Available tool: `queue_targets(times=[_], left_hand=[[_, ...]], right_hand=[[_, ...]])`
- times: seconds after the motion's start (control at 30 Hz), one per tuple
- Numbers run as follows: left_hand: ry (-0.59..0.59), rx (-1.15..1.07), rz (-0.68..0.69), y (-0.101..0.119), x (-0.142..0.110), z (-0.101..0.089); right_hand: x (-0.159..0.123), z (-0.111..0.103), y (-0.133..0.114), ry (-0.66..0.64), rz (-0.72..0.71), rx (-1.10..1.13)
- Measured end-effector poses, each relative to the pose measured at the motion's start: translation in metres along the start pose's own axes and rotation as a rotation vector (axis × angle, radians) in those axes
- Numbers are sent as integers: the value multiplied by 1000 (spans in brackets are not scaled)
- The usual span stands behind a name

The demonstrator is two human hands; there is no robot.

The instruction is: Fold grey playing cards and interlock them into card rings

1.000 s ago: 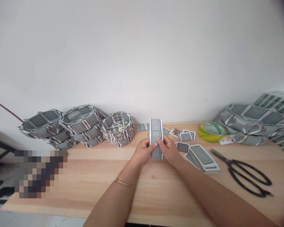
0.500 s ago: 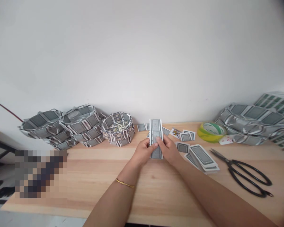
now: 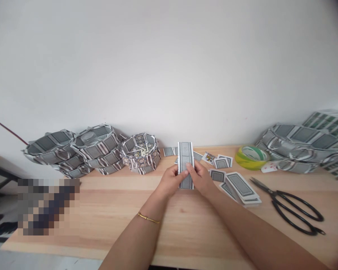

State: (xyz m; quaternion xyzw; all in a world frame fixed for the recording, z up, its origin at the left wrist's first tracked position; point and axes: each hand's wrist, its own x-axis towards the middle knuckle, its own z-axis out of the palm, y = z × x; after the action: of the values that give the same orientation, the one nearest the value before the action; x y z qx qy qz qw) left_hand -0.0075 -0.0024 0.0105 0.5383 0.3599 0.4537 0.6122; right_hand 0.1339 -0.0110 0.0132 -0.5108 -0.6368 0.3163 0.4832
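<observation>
Between my two hands is a long strip of playing cards (image 3: 185, 154), patterned grey and white, held upright above the wooden table. My left hand (image 3: 171, 180) grips its left edge, the thumb lying across the front. From the other side my right hand (image 3: 199, 179) is closed on the right edge, thumb pressed on the front near the left thumb. The fingers behind the strip are hidden. Just right of my right hand lies a stack of grey-backed playing cards (image 3: 242, 186). Loose cards (image 3: 222, 162) are scattered behind it, one showing a face picture.
Black-handled scissors (image 3: 291, 210) lie at the right. Behind them stand a yellow-green tape roll (image 3: 252, 157) and a large woven card basket (image 3: 301, 148). Leftward are a small round card basket (image 3: 141, 153) and taller ones (image 3: 98, 150) against the wall. The table's (image 3: 115, 245) front edge runs below.
Both hands stay in place on the card strip. A seam visible across the strip's upper part before no longer shows, and its front now looks continuous.
</observation>
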Motion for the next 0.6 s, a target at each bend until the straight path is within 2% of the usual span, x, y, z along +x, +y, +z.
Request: queue_targets(times=[0.6], left_hand=[[-11,32,-5,-1,0,0]], right_hand=[[0,0,1,6,-3,-9]])
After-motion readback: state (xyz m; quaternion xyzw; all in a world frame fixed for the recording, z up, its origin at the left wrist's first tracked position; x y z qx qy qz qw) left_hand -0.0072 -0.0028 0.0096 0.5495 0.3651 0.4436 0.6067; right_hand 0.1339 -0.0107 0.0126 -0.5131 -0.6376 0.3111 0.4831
